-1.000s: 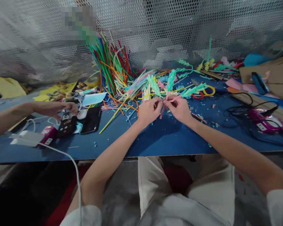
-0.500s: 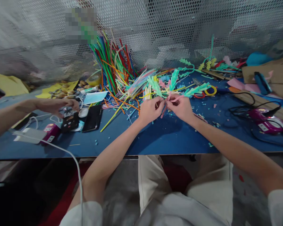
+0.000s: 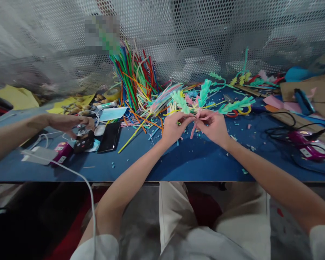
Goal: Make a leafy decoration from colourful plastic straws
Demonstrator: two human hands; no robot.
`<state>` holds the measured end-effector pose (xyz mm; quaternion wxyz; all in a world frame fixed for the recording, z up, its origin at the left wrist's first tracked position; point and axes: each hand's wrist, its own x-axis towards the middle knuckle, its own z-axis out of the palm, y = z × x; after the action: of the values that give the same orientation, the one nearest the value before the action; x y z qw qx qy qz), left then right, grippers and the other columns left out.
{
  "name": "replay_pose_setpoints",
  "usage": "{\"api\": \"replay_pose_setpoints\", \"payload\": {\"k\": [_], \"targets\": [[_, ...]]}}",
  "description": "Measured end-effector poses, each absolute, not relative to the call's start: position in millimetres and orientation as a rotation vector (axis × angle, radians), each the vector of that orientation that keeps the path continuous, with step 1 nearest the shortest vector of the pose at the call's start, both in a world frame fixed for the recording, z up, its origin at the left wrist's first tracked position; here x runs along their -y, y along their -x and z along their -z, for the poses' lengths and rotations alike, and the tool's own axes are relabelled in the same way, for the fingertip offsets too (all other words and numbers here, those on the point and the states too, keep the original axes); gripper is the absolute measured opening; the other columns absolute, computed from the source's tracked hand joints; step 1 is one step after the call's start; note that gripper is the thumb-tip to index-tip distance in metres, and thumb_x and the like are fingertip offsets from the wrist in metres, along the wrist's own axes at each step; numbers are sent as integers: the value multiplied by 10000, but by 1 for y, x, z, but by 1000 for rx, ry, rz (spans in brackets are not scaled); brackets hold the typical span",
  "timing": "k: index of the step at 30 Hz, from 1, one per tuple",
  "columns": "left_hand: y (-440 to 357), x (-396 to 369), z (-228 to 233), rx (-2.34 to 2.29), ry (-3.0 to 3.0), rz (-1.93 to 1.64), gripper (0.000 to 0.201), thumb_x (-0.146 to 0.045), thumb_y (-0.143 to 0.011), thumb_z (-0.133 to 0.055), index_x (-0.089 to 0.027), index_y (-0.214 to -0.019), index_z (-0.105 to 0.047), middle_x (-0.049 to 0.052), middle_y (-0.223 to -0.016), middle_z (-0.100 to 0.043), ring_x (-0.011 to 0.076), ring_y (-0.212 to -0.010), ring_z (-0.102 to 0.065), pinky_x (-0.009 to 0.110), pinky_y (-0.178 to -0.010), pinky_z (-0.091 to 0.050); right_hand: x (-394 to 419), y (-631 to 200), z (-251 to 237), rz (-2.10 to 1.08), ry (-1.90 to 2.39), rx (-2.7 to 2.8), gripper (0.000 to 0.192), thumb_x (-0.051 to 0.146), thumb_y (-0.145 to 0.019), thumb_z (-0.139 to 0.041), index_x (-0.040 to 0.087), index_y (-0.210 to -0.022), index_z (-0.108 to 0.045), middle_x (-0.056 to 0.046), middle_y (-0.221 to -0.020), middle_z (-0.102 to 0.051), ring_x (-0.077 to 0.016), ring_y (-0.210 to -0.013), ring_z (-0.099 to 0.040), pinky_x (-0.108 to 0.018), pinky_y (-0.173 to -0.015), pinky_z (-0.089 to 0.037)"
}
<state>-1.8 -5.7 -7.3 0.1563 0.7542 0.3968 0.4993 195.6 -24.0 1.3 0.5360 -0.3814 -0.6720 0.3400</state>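
Observation:
My left hand [image 3: 175,129] and my right hand [image 3: 215,129] meet above the blue table, fingertips nearly touching. Both pinch a pink pipe cleaner [image 3: 193,131], one end of which hangs down between them. Just behind my fingers, mint-green leaf shapes of fuzzy pipe cleaner [image 3: 204,94] fan out to the left, middle and right. They appear joined to the pink piece, though my fingers hide the joint. A small pink fuzzy shape [image 3: 190,100] shows among the leaves.
A tall bundle of coloured pipe cleaners [image 3: 132,81] stands behind, left of my hands. Another person's hand [image 3: 70,124] is over a black device [image 3: 83,142] at left, near a phone [image 3: 109,137]. Purple power strip [image 3: 310,144] and cables lie right. Perforated metal [image 3: 189,39] backs the table.
My hands have drawn closer together on the pink pipe cleaner, and its hanging end has shifted. The view has moved slightly. The other person's hand stays by the black device.

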Motion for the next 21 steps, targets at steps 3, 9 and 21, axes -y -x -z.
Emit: {"api": "replay_pose_setpoints", "payload": {"k": [3,9,21], "targets": [[3,4,9,-1102,-2178,-1400,461,-642,-1051,-617,-235,-1014,-827,76,-868,-794,196,-649,-701,381,-668,-603,23,-196,-3,-859,911,1609,373,584,-899,-815,226,-839,-727,-14,-699,-659,-168,-594,-594,-330,-583,-495],[4,4,5,-1083,-2372,-1366,389,-556,-1103,-547,-261,-975,-766,98,-924,-787,264,-925,-731,457,-897,-603,19,-199,-6,-1295,878,1588,460,654,-870,-817,223,-757,-706,17,-598,-571,-124,-523,-444,-306,-505,-337],[3,6,3,-879,-2293,-1425,459,-599,-1085,-582,-219,-917,-777,87,-872,-767,213,-813,-716,377,-760,-591,14,-208,-7,-1995,763,1190,437,557,-783,-948,199,-822,-701,22,-748,-527,-99,-617,-371,-282,-568,-368]]}}
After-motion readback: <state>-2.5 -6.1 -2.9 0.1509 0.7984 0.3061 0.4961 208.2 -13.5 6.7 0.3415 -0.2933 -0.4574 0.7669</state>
